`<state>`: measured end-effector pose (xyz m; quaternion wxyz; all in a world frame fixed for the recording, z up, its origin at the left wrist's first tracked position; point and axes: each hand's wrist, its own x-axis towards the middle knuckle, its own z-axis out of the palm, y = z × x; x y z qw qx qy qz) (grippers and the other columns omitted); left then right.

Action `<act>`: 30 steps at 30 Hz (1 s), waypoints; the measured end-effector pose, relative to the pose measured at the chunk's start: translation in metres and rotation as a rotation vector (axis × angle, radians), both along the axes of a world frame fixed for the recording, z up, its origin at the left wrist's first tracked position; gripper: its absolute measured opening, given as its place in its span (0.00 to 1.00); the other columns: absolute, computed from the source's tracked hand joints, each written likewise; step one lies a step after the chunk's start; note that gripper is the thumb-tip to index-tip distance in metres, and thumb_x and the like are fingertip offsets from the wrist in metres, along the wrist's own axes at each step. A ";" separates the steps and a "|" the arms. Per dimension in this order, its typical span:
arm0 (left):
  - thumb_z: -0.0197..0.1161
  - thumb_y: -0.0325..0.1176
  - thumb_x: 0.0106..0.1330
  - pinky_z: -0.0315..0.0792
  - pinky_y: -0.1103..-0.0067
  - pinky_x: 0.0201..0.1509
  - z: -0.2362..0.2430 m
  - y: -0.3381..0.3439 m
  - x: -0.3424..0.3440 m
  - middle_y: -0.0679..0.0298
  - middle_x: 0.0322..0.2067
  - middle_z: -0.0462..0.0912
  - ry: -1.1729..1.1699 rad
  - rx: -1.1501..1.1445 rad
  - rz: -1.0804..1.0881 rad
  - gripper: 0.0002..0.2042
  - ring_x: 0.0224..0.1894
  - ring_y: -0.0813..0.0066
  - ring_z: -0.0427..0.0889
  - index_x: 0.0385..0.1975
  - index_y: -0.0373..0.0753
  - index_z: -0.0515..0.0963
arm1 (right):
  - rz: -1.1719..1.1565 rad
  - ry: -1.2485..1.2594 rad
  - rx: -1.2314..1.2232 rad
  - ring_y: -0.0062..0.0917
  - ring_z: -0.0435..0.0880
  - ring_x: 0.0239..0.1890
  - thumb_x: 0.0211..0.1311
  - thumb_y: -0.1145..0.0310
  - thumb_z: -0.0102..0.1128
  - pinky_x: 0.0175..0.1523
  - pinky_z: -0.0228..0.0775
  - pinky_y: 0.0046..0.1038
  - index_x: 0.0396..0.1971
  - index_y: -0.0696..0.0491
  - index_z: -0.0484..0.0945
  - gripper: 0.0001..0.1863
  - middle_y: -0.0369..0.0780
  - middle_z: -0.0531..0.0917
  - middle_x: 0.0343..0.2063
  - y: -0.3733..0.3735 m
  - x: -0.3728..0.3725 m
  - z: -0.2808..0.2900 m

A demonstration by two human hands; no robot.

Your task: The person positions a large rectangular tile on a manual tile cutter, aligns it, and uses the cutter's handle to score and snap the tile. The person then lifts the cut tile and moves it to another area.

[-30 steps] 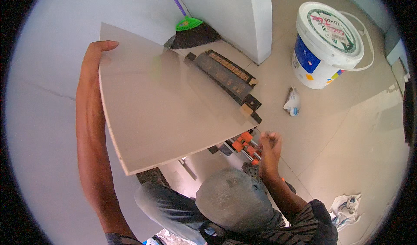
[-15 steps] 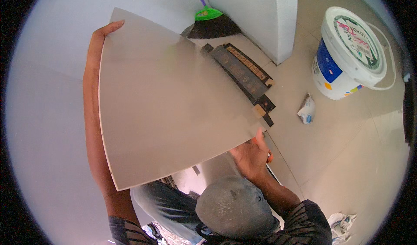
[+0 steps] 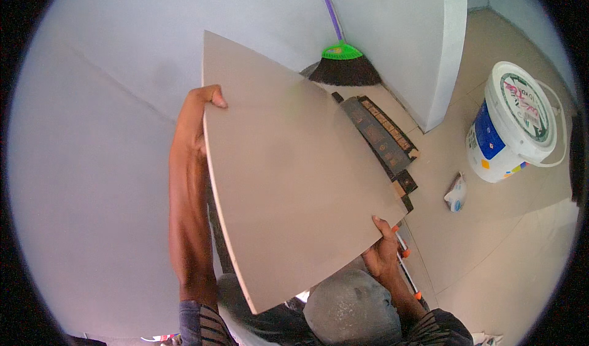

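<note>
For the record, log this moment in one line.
left hand: grips tile by left edge | right hand: grips tile by lower edge | around: carton, broom, bucket

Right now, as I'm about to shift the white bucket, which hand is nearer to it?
Right: the right hand grips the panel near its right corner, below and left of the bucket in view. The left hand holds the panel's left edge, farther away.

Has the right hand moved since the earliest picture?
Yes: the right hand went left, away from the crumpled packet, and now grips the panel by its edge.
</note>
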<state>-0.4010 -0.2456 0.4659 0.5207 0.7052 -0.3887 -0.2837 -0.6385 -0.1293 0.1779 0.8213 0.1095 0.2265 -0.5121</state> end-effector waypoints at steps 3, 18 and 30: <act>0.58 0.33 0.38 0.64 0.68 0.32 0.000 0.032 0.034 0.53 0.34 0.68 -0.017 -0.056 0.058 0.18 0.32 0.65 0.67 0.33 0.33 0.73 | 0.114 0.090 -0.114 0.32 0.76 0.56 0.68 0.66 0.56 0.64 0.67 0.36 0.55 0.61 0.68 0.21 0.44 0.76 0.53 0.011 0.005 0.019; 0.57 0.39 0.45 0.63 0.71 0.32 0.001 0.208 0.112 0.62 0.25 0.69 -0.071 -0.282 0.355 0.10 0.27 0.69 0.68 0.25 0.41 0.71 | 0.204 0.559 -0.667 0.20 0.80 0.46 0.73 0.64 0.52 0.54 0.72 0.27 0.48 0.59 0.75 0.14 0.40 0.82 0.41 0.021 0.097 -0.002; 0.55 0.37 0.46 0.65 0.73 0.31 0.040 0.254 0.155 0.64 0.25 0.70 0.122 -0.246 0.308 0.13 0.27 0.73 0.70 0.29 0.37 0.73 | 0.364 0.247 -0.743 0.28 0.72 0.62 0.66 0.80 0.56 0.70 0.59 0.32 0.60 0.62 0.67 0.23 0.45 0.75 0.58 0.084 0.136 0.024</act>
